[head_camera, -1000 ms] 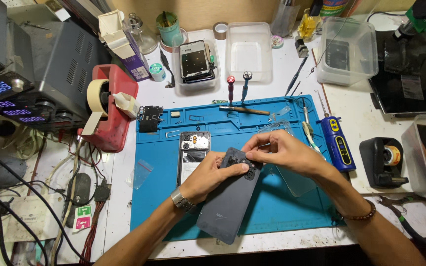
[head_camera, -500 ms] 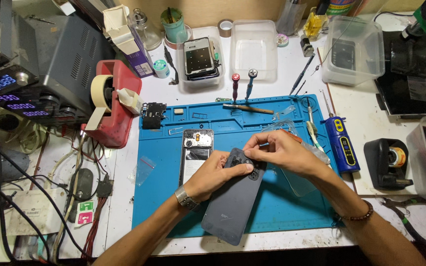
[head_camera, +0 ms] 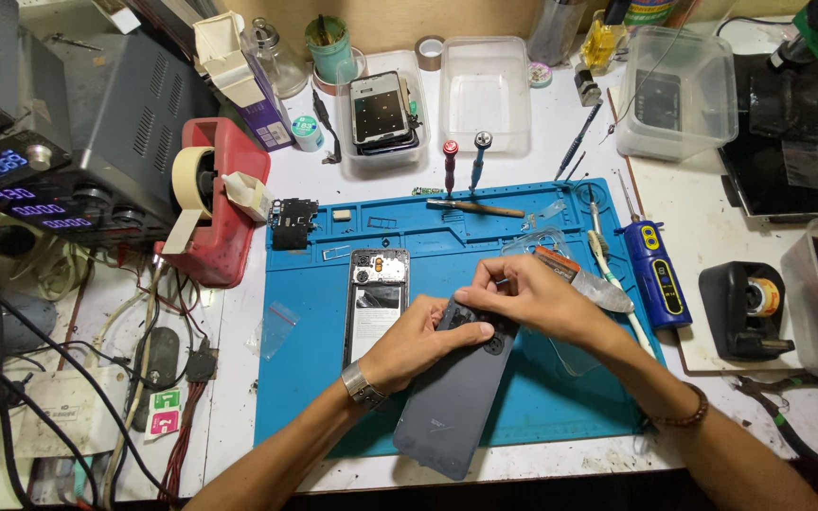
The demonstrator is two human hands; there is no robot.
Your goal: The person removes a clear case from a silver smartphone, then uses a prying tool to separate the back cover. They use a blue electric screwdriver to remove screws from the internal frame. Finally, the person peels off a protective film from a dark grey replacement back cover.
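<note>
Both hands' fingers (head_camera: 508, 284) pinch a dark back cover (head_camera: 456, 397) beside an opened phone (head_camera: 376, 303).

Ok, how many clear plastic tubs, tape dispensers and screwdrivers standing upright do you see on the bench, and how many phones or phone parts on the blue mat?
Clear plastic tubs: 3
Tape dispensers: 2
Upright screwdrivers: 2
Phone parts on the blue mat: 2, the opened phone and the dark back cover under the left hand and right hand
Total: 9
</note>
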